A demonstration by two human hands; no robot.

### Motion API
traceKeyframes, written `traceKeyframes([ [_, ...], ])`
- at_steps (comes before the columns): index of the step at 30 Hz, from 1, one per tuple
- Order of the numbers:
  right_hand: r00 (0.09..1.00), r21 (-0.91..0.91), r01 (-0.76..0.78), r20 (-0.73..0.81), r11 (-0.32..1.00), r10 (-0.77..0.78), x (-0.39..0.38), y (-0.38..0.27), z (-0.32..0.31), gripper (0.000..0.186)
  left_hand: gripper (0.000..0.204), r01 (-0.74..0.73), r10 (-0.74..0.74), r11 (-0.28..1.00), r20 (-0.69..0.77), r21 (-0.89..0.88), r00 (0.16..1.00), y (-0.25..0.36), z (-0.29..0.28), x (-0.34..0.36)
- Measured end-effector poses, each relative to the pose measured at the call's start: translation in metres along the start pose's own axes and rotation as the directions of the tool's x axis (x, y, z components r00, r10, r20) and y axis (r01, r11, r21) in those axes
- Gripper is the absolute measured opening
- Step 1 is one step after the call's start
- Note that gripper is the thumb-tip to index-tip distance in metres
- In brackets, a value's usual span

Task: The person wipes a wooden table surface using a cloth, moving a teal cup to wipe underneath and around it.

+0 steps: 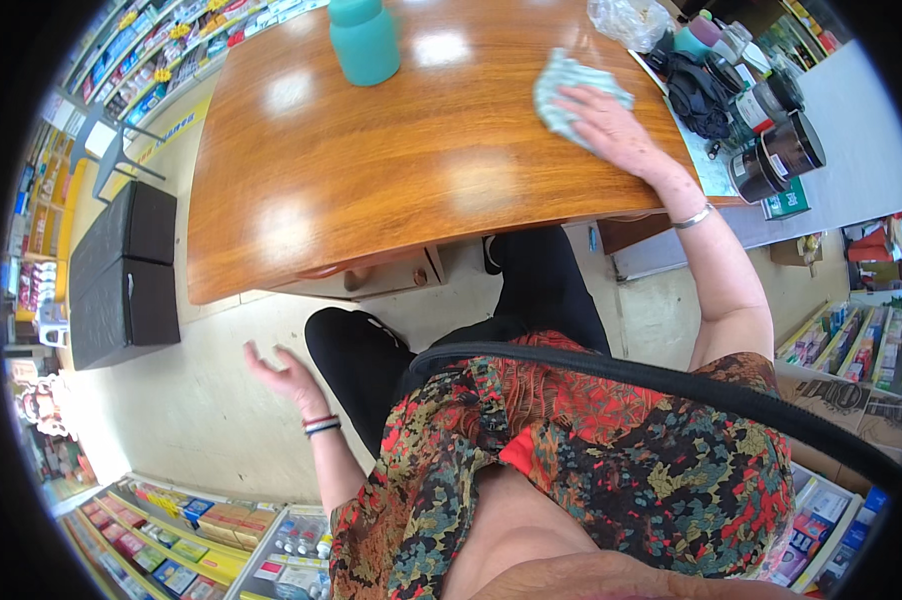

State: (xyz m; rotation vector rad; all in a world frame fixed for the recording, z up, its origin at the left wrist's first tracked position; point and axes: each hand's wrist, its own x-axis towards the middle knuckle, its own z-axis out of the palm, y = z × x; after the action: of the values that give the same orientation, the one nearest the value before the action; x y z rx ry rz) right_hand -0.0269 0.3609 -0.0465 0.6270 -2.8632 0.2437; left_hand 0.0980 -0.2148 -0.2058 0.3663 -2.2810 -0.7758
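Observation:
My right hand (606, 122) presses a pale green and white cloth (571, 85) onto the right part of a glossy brown wooden table (371, 170). Its fingers lie over the cloth, which bunches up ahead of them. A silver bracelet circles that wrist. My left hand (289, 380) hangs in the air off to the left, below the table's near edge. Its fingers are apart and nothing is in them. At the far side of the tabletop stands a teal bottle (364, 45), well left of the cloth.
Along the table's right side crowd a clear plastic bag (631, 22), a black bag (696, 95) and dark canisters (779, 160). Two black stools (126, 310) and a grey chair (121, 150) stand at the left. Stocked shelves (171, 545) surround the place. Drawers (371, 278) sit under the table.

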Motion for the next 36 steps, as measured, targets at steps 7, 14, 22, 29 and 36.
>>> traceKeyframes([
  [7,1.0,-0.326,0.003,0.011,0.945,0.0,-0.014,-0.042,0.003,0.039,0.047,-0.28,0.247,0.92,-0.148,-0.273,0.958,0.147,-0.051,0.114],
  [14,0.978,0.004,0.205,-0.029,0.979,-0.205,0.041,-0.08,0.013,0.045,0.091,-0.202,0.365,0.871,0.314,-0.448,0.876,0.23,0.085,0.222],
  [22,0.936,-0.094,-0.351,-0.03,0.932,0.35,0.105,0.057,0.034,0.051,0.107,0.053,0.392,0.791,0.57,-0.61,0.722,0.271,0.192,0.232],
  [29,0.922,-0.074,-0.381,0.042,0.922,0.384,0.179,0.085,0.051,0.052,0.078,0.092,0.413,0.753,0.577,-0.651,0.704,0.281,0.195,0.214],
  [36,0.832,-0.113,-0.549,0.025,0.828,0.555,0.233,0.165,0.075,0.054,0.066,0.098,0.361,0.775,0.564,-0.624,0.743,0.278,0.185,0.2],
])
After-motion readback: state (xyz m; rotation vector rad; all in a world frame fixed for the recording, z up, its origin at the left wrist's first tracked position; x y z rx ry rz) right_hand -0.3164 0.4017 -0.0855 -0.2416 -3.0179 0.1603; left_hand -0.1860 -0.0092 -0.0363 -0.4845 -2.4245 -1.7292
